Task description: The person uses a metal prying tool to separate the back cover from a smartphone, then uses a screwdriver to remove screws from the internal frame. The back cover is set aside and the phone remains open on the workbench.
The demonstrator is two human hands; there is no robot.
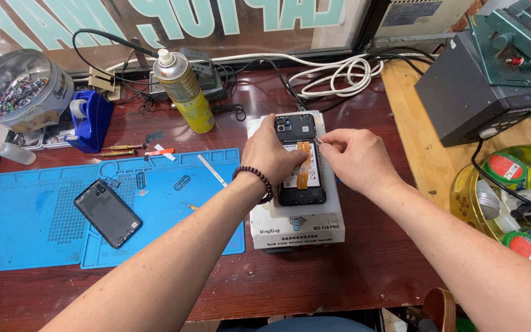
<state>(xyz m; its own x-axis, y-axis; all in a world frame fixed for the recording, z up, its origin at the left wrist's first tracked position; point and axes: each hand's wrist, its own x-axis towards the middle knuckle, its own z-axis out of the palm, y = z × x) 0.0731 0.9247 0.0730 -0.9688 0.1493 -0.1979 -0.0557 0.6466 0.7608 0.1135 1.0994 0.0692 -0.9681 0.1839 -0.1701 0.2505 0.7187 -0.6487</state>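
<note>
On the white heating pad (333, 203) near the middle of the wooden bench, an opened phone (301, 161) lies face down with its back cover off, its long axis running away from the person, camera end farthest. An orange ribbon strip (303, 165) runs lengthwise down its middle. Both hands meet over it. The left hand (271, 154) comes in from the left and rests on the phone's left edge, fingers curled down onto the frame, a dark bead bracelet (258, 179) at the wrist. The right hand (354, 157) comes in from the right, thumb and forefinger pressed together, pinching a small metal tool (319, 141) whose tip sits at the phone's upper right edge. Which hand is nearer is hard to call; both touch or nearly touch the phone.

To the left, a blue work mat (32, 221) carries a dark phone back cover (107, 213), lying at a slant. Behind it stand a yellow spray can (185, 92), a blue tape dispenser (90, 120) and a round tin of small parts (19, 89).
</note>
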